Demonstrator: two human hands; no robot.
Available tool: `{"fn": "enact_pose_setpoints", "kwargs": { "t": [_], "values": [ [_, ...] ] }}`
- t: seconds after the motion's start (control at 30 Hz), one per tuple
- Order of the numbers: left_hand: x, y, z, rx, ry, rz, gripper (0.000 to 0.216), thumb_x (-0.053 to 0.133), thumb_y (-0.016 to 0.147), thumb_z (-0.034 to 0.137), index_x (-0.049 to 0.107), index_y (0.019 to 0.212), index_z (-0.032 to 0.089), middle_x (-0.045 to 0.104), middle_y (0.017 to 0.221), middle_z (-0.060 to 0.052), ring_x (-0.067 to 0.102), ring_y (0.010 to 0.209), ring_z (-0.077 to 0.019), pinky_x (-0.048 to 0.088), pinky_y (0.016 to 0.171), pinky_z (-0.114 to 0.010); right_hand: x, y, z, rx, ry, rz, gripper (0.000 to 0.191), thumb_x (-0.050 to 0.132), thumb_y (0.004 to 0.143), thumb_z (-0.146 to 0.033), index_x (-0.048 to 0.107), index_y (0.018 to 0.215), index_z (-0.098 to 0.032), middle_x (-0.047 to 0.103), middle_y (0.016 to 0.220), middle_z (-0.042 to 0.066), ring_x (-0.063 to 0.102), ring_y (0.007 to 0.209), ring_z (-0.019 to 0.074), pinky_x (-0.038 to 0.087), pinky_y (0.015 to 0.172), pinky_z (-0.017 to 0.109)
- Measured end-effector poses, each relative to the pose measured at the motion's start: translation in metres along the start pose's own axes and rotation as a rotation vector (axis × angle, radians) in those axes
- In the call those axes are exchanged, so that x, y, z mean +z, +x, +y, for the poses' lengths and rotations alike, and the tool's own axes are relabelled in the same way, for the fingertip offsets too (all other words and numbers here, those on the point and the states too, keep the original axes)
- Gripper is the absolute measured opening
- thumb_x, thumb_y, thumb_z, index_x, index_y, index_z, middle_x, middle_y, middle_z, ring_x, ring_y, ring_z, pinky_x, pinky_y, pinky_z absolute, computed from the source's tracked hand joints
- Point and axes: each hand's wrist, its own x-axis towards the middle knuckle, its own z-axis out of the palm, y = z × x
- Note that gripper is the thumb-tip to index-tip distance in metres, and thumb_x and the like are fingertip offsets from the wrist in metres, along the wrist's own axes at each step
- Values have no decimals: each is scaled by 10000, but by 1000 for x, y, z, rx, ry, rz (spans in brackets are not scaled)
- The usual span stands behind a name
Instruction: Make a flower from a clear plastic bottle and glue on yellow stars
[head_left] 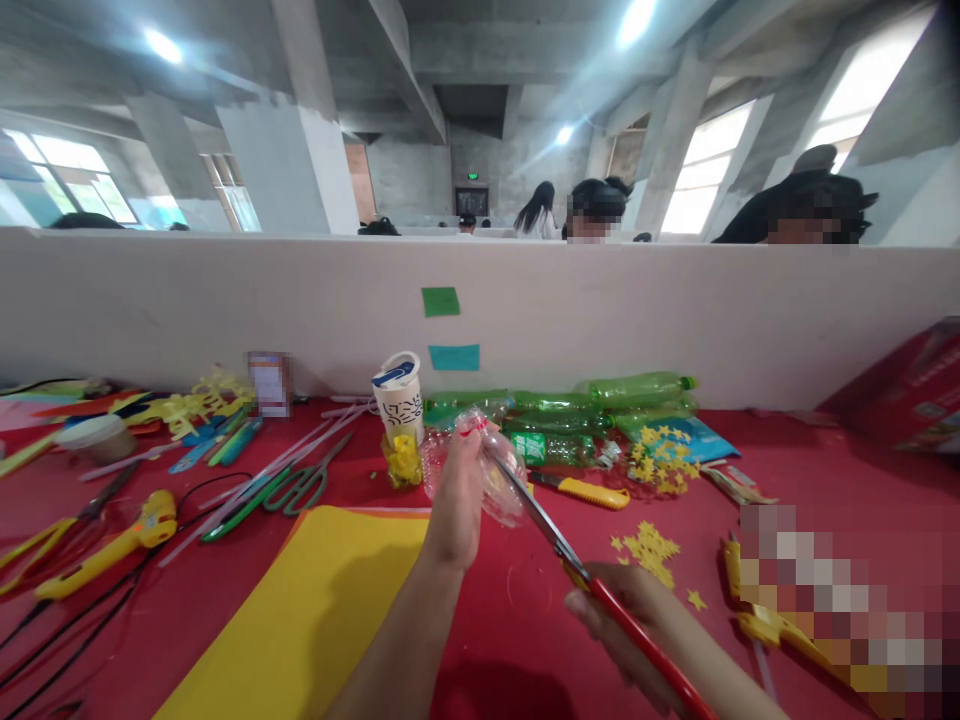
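Grips clear bottle [496, 492], apparently cut, in left hand [455, 490], scissors [600, 590] in right hand [651, 606]; risks nicking left hand through slipping on slick plastic.

Clear plastic bottle piece [496, 494] with red neck band [474, 427], tilted; red-handled scissors [613, 605], blades aslant against it.

You have no clearly readable words before you. Dark lettering on the pale cup [400, 410], the green bottle's label [531, 449] and print on the red box [911, 400] at right are illegible; a distant, lit green sign [472, 176] is too small.
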Motion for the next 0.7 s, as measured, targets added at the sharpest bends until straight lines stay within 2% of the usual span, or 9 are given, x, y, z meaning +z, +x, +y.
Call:
{"fn": "enact_pose_setpoints", "kwargs": {
  "t": [0.13,0.3,0.43,0.53,0.7],
  "values": [
    [3,-2,0,4,-3,-38,275,415,905,402,590,944,194,601,795,-33,571,739,-170,451,694,-301,-1,-8,-2,-43,105,-51,544,412,776,-734,393,670,-201,418,508,-63,361,409,58,206,403,204],
    [8,-7,-4,-37,46,-77,312,392,915,408,602,926,177,601,808,-49,564,731,-170,449,691,-303,0,-14,-5,-26,171,-53,550,359,790,-748,391,711,-204,367,469,-92,321,374,48,225,399,207],
    [10,-8,-5,-43,42,-80,334,378,916,433,597,925,180,600,806,-50,562,718,-169,447,690,-307,1,-13,-7,26,185,-45,549,387,778,-746,398,714,-201,403,496,-81,344,375,46,200,383,208],
    [9,-7,-5,-41,42,-80,338,373,917,435,598,922,182,599,801,-48,561,718,-168,444,698,-308,2,-11,-6,51,169,-33,517,428,787,-708,386,675,-204,370,472,-83,356,379,52,206,388,209],
    [8,-6,-5,-35,45,-80,326,376,918,421,598,910,183,596,798,-44,563,727,-171,441,709,-312,4,-5,-1,9,121,7,475,476,791,-637,363,621,-209,338,447,-82,345,388,58,208,409,212]
  ]
}}
